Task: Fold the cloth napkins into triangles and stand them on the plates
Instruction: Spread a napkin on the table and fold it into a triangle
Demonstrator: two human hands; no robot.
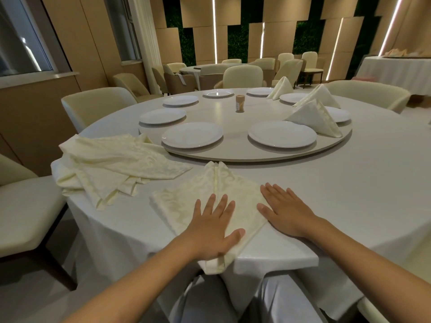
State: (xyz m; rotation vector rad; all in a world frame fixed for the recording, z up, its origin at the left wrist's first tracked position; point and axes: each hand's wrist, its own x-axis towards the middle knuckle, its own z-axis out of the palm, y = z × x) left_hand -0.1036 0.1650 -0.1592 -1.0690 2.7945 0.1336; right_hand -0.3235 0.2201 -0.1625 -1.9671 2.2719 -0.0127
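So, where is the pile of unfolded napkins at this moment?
In the head view, the pile of unfolded napkins lies on the left side of the round table, between the near-left plate and the napkin being folded.

Counts:
- plates [192,135]: 8, all on 1 turntable [256,155] beyond the fingertips
- standing folded napkins [312,117]: 3, far past the right hand's fingers, on the right side of the ring of plates
- flat napkin [186,201]: 1, under the left hand's fingers
- loose napkin pile [112,164]: 1 heap left of the left fingers, number of pieces can't be told
- small brown canister [239,103]: 1, centre of the turntable
- hands: 2, left hand [215,229], right hand [284,209]
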